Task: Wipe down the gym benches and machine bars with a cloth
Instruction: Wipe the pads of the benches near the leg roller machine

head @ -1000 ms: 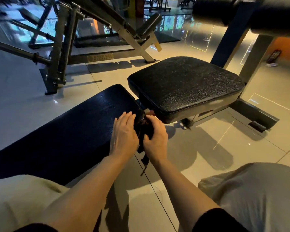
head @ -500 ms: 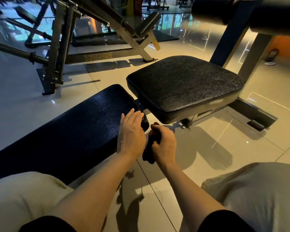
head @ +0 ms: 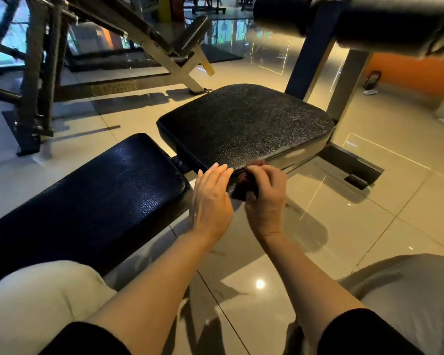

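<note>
While the right hand (head: 265,196) bunched the cloth (head: 244,184) at the seat (head: 244,124) edge, the left hand (head: 212,198) lay flat, fingers straight; firm strokes away from that grip would clean best.

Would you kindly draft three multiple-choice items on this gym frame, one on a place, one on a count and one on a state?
1. Where is the dark cloth?
A. at the near edge of the seat pad
B. on the floor tiles
C. draped over the roller pad

2. How many hands hold the cloth?
A. none
B. one
C. two

3. How does the left hand lie?
A. clenched in a fist
B. fingers straight
C. wrapped round a bar

Key: 1 A, the cloth sits against the seat pad edge; 2 B, only the right hand grips it; 3 B, its fingers reach flat toward the pad.
</note>
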The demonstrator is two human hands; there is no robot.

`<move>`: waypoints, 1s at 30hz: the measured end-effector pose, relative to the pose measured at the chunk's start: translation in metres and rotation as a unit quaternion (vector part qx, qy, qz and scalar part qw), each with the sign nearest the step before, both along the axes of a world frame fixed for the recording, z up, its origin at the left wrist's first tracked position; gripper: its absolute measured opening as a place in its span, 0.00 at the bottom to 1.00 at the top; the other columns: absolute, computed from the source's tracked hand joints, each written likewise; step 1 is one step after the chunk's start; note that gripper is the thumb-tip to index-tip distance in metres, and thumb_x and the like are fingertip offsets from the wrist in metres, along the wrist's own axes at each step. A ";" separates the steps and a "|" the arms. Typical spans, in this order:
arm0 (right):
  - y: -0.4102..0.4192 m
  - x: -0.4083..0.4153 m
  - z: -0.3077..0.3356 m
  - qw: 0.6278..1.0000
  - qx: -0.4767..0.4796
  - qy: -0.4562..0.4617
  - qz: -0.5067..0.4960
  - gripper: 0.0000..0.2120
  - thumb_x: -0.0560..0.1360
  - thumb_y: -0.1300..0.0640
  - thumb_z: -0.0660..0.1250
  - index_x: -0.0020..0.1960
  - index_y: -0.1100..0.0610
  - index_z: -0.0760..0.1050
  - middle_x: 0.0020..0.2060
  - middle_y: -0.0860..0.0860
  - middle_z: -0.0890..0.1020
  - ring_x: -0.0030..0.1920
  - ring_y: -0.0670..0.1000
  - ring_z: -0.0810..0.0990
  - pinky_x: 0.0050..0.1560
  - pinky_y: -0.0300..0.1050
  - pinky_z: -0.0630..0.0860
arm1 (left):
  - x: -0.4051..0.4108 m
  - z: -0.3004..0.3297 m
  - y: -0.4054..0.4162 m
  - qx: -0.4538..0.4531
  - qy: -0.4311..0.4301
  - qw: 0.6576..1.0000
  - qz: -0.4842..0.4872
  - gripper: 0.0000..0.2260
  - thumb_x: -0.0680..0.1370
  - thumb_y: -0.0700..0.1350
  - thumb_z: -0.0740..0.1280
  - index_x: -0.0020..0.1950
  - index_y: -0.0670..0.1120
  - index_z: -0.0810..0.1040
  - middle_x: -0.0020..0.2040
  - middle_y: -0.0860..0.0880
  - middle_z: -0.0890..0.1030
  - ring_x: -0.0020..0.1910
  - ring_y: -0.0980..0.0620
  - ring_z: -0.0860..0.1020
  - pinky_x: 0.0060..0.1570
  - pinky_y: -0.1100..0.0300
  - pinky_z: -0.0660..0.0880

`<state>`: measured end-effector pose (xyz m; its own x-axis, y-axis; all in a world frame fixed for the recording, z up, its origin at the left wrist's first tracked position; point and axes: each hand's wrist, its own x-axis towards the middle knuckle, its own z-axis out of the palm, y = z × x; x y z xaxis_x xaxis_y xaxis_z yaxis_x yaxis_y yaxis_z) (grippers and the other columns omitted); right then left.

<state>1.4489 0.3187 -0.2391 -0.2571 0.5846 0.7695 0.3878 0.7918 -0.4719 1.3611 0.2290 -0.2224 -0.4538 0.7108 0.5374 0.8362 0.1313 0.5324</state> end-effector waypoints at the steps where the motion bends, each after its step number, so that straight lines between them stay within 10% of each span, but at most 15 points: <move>1: -0.004 -0.006 -0.004 0.999 0.011 -0.029 0.020 0.17 0.66 0.68 0.67 0.55 0.63 0.79 0.49 0.61 0.78 0.49 0.59 0.74 0.52 0.46 0.70 | 0.000 -0.001 0.001 -0.001 0.003 1.000 0.002 0.23 0.74 0.31 0.58 0.68 0.39 0.73 0.68 0.42 0.74 0.72 0.45 0.66 0.74 0.50 0.50; 7: -0.001 0.008 -0.031 0.983 -0.176 0.000 -0.047 0.18 0.62 0.70 0.66 0.52 0.64 0.79 0.45 0.60 0.77 0.47 0.62 0.75 0.46 0.44 0.68 | 0.000 -0.002 0.002 -0.014 0.031 0.999 0.018 0.26 0.71 0.25 0.61 0.67 0.39 0.74 0.67 0.43 0.75 0.70 0.45 0.70 0.74 0.49 0.51; 12: 0.005 -0.012 0.003 0.997 -0.067 0.031 0.002 0.19 0.65 0.67 0.66 0.56 0.65 0.77 0.49 0.60 0.77 0.50 0.57 0.73 0.52 0.45 0.69 | 0.000 0.000 0.008 -0.007 0.035 0.999 0.040 0.24 0.70 0.26 0.64 0.65 0.40 0.76 0.63 0.43 0.78 0.66 0.45 0.73 0.73 0.48 0.53; 16: 0.018 0.000 -0.015 0.976 -0.209 0.049 -0.042 0.20 0.61 0.65 0.60 0.52 0.64 0.77 0.47 0.60 0.78 0.48 0.63 0.75 0.50 0.46 0.69 | 0.005 -0.001 0.008 -0.009 0.054 0.997 0.052 0.24 0.70 0.26 0.66 0.65 0.40 0.76 0.62 0.43 0.78 0.65 0.45 0.74 0.73 0.48 0.54; 30: 0.017 0.003 0.012 0.976 -0.197 0.091 -0.023 0.22 0.64 0.63 0.60 0.57 0.65 0.77 0.52 0.61 0.77 0.54 0.58 0.74 0.58 0.47 0.70 | 0.019 0.032 0.020 -0.111 0.114 0.985 0.068 0.22 0.70 0.35 0.69 0.64 0.43 0.77 0.60 0.47 0.78 0.62 0.47 0.75 0.74 0.44 0.52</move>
<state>1.4521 0.3359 -0.2276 -0.1047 0.8518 0.5134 0.3004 0.5192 -0.8002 1.3798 0.2490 -0.1900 -0.4390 0.7629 0.4747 0.8971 0.3424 0.2793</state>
